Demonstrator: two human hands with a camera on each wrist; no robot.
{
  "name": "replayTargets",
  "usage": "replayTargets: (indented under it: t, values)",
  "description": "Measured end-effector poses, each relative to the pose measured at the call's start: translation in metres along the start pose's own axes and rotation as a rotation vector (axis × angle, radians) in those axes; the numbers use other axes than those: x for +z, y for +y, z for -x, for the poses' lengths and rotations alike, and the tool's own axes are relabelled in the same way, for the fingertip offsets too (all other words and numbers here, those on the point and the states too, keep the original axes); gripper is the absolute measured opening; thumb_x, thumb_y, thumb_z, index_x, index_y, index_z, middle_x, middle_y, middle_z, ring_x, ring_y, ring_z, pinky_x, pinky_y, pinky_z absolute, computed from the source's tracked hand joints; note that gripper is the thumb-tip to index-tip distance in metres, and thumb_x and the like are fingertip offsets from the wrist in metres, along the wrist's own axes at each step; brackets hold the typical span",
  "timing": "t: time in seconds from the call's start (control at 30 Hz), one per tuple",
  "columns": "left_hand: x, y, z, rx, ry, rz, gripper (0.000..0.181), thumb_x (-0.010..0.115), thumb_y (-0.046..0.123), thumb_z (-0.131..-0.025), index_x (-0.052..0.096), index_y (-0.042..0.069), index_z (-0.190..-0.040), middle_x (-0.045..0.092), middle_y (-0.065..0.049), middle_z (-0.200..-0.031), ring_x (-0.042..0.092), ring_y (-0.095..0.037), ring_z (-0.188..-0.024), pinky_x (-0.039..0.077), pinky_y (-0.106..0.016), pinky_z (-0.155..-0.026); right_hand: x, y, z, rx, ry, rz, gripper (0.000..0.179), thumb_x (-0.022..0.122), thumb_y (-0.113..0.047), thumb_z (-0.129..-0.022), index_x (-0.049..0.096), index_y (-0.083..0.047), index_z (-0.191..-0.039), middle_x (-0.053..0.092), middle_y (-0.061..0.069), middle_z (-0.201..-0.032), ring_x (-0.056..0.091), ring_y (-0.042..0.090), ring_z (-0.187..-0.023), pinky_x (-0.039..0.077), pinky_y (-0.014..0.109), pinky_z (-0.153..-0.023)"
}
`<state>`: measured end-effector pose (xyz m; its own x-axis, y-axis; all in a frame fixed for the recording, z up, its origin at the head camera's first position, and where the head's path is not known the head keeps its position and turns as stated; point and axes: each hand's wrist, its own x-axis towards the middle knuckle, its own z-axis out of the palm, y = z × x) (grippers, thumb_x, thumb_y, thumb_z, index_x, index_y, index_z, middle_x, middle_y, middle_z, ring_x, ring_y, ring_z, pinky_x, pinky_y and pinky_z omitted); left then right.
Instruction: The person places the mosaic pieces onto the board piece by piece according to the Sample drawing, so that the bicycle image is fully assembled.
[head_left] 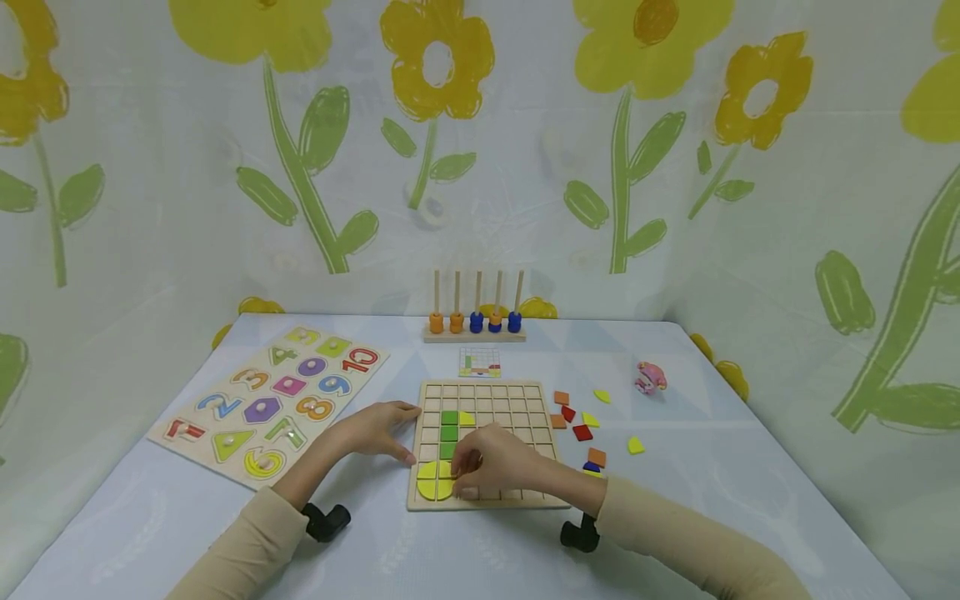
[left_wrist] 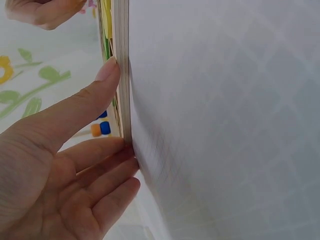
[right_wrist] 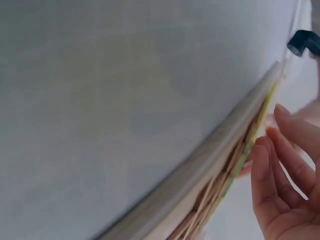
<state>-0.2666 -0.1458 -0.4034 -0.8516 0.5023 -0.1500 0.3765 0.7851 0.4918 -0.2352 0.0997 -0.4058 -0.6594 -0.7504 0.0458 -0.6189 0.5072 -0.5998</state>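
Observation:
A wooden grid board (head_left: 510, 404) lies at the middle of the table. Along its left edge my left hand (head_left: 375, 429) rests with fingers and thumb spread; its thumb and fingertips touch the board's side in the left wrist view. Over the lower left cells is my right hand (head_left: 498, 462), its bent fingertips right at the yellow quarter-circle pieces (head_left: 426, 489), which together form a circle. The right wrist view shows a gap between thumb and index finger, with nothing visible held. Three green squares (head_left: 448, 433) stand in a column above, beside one yellow piece (head_left: 467, 418).
Loose red, orange and yellow pieces (head_left: 582, 432) lie right of the board. A pattern card (head_left: 480, 367) and a peg stand (head_left: 476, 337) are behind it. A number puzzle (head_left: 251, 400) lies left; a pink toy (head_left: 650, 377) sits at the right.

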Motion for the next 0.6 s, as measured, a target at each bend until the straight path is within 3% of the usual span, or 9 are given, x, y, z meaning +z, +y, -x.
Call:
replayTargets:
  t: [0.3, 0.6]
  values:
    - [0.001, 0.000, -0.001, -0.003, 0.004, -0.010, 0.083, 0.084, 0.032, -0.073, 0.048, -0.001, -0.140, 0.045, -0.019, -0.144, 0.038, -0.039, -0.134, 0.034, -0.052, -0.108, -0.025, 0.014, 0.029, -0.010, 0.070, 0.007, 0.009, 0.076, -0.012, -0.084, 0.074, -0.009, -0.093, 0.068, -0.008, -0.084, 0.059, 0.002, -0.074, 0.053, 0.018, -0.068]
    - [0.001, 0.000, 0.000, -0.002, 0.001, -0.006, 0.082, 0.084, 0.030, -0.073, 0.048, -0.001, -0.140, 0.045, -0.019, -0.144, 0.038, -0.039, -0.134, 0.033, -0.052, -0.109, -0.050, 0.036, 0.060, -0.022, 0.169, 0.110, 0.014, 0.076, -0.008, -0.083, 0.074, -0.006, -0.097, 0.071, 0.001, -0.090, 0.061, 0.010, -0.080, 0.056, 0.026, -0.068]
